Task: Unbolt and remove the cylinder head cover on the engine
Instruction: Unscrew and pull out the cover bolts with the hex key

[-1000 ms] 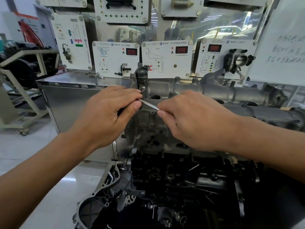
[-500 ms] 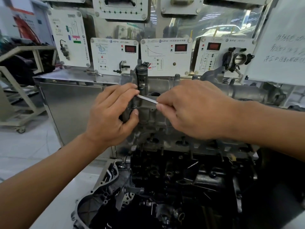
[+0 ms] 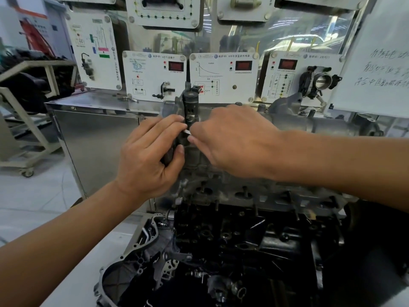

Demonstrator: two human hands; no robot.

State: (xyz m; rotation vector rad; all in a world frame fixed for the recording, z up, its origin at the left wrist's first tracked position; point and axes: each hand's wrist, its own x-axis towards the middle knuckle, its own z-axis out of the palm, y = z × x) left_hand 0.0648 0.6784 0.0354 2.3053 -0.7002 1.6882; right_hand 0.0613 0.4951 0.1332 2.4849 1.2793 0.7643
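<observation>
A black upright fitting (image 3: 190,107) and display panels (image 3: 223,78) hem in the engine's (image 3: 243,240) far side, upper centre; open floor (image 3: 33,207) at lower left apparently leaves passing room.

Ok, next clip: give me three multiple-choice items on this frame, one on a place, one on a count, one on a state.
1. Where is the throttle body? A. on the floor B. on the right-hand white panel behind the engine C. atop the engine
2. How many red displays show in the panel row behind the engine? A. one B. three C. five
3. What is the left hand doing? A. resting flat and open B. hanging idle C. gripping a tool by its dark handle
Key: B, it sits mounted on that panel; B, one display on each of three panels; C, its fingers curl round the handle.
</observation>
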